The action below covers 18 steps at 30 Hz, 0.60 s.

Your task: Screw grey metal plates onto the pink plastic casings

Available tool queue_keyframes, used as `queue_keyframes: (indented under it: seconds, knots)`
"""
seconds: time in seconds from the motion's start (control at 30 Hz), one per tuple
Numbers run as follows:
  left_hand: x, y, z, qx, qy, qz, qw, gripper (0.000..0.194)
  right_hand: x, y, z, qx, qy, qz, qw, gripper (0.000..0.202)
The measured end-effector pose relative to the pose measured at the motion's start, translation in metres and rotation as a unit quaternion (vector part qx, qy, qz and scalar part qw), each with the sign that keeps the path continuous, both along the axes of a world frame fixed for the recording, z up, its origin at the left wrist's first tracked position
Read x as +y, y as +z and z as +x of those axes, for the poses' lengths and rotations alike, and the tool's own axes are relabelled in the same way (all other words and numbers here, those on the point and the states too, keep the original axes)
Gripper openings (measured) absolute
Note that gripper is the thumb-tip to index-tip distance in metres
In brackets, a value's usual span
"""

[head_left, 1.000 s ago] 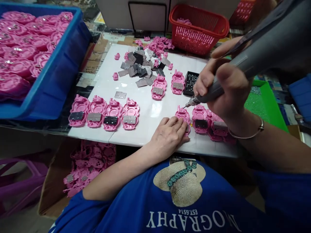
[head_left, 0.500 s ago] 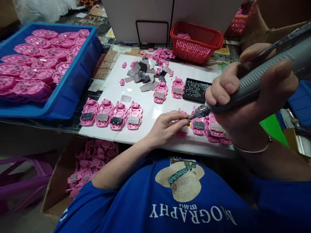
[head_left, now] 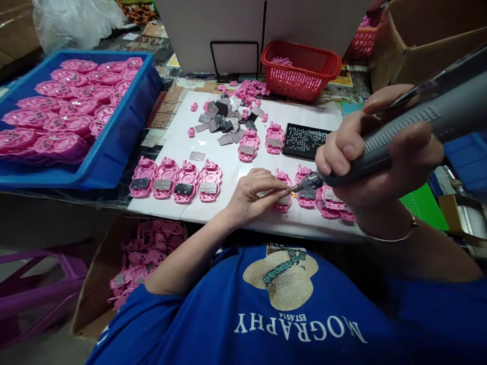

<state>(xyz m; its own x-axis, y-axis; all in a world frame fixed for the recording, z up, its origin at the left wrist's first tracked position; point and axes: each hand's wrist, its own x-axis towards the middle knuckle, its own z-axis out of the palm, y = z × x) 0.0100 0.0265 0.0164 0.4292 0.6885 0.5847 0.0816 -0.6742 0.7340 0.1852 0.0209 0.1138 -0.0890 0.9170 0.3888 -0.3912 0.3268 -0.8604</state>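
Observation:
My right hand [head_left: 338,152] is wrapped around a grey electric screwdriver [head_left: 399,144], tilted down to the left. Its metal bit [head_left: 312,180] ends at the fingertips of my left hand [head_left: 254,196]. Thumb and fingers there are pinched together at the tip; anything tiny between them is too small to make out. Just below the fingertips lies a pink plastic casing [head_left: 283,203] with a metal plate, partly hidden by the hand. Beside it, under the bit, is another pink casing [head_left: 306,197]. A black tray of screws [head_left: 304,139] stands behind the screwdriver.
Several pink casings [head_left: 185,180] line the white board's left side. Loose metal plates [head_left: 218,119] and small pink parts [head_left: 249,91] lie behind. A red basket [head_left: 300,76] stands at the back, a blue crate [head_left: 125,147] at left. Stacked casings [head_left: 335,205] sit right.
The screwdriver and my right hand have shifted slightly left and down in view. My left hand keeps its pinch at the bit tip. The whole view has moved a little.

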Motion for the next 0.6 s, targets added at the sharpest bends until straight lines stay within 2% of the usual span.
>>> queue_keyframes:
  seconds: [0.13,0.3,0.43,0.6]
  knots:
    - [-0.0074,-0.0057,-0.0003,-0.03,0.03,-0.079,0.996,0.013,-0.0074,0.0067,0.0034,-0.01,-0.046,0.018,0.999,0.036]
    - [-0.0105,-0.0076,0.0008,-0.04,0.028,-0.113,0.992,0.012,-0.0042,0.0055,0.0046,-0.038,-0.107,0.023,0.993,0.035]
    - [-0.0108,-0.0064,0.0014,-0.046,0.024,-0.133,0.99,0.009,-0.0014,0.0037,0.002,-0.01,-0.099,0.046,0.994,0.043]
    - [-0.0109,-0.0061,0.0021,-0.058,0.005,-0.154,0.986,0.009,-0.0034,0.0048,0.0007,-0.019,-0.08,0.023,0.996,0.033]
